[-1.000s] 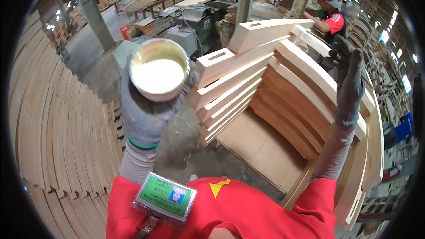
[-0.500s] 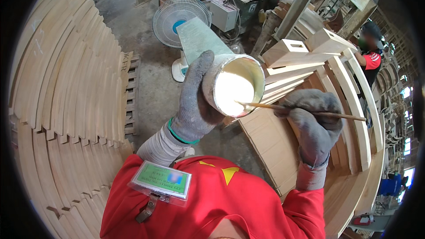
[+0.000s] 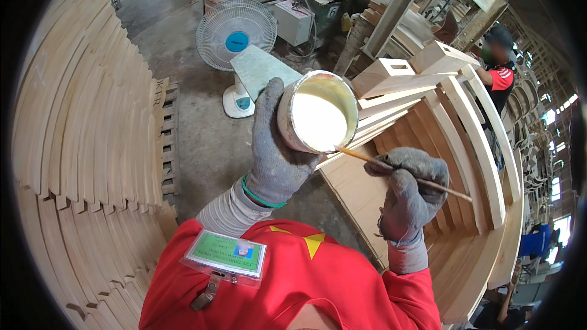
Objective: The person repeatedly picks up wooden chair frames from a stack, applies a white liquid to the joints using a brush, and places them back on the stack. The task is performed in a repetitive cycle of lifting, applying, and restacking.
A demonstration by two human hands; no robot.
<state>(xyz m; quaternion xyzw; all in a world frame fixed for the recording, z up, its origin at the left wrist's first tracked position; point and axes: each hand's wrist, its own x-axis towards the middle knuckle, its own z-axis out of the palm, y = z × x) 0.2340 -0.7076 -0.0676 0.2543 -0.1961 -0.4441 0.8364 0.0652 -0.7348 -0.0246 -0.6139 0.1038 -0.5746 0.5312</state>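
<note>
In my gloved left hand point(image 3: 275, 140) is a round tub point(image 3: 287, 119), tilted toward me, with white liquid point(image 3: 319, 121) inside. The grey glove wraps its left side, thumb up along the wall. A flat pale green plate point(image 3: 263, 68) juts out beyond the tub; its near end is hidden, so I cannot tell whether that hand grips it too. My right hand point(image 3: 411, 192), also gloved, pinches a thin wooden stick point(image 3: 354, 154). The stick slants down to the right, its far tip at the tub's near rim.
Tall stacks of curved wooden pieces point(image 3: 92, 116) fill the left side. A standing fan point(image 3: 236, 33) is ahead on the concrete floor. Close on my right are wooden frame parts point(image 3: 471, 146) and a flat board point(image 3: 351, 192). Another person point(image 3: 498, 73) works at the far right.
My right hand has moved left and down, drawing the stick's tip from inside the tub to its near rim. The tub has shifted slightly left, and the view has turned a little.
</note>
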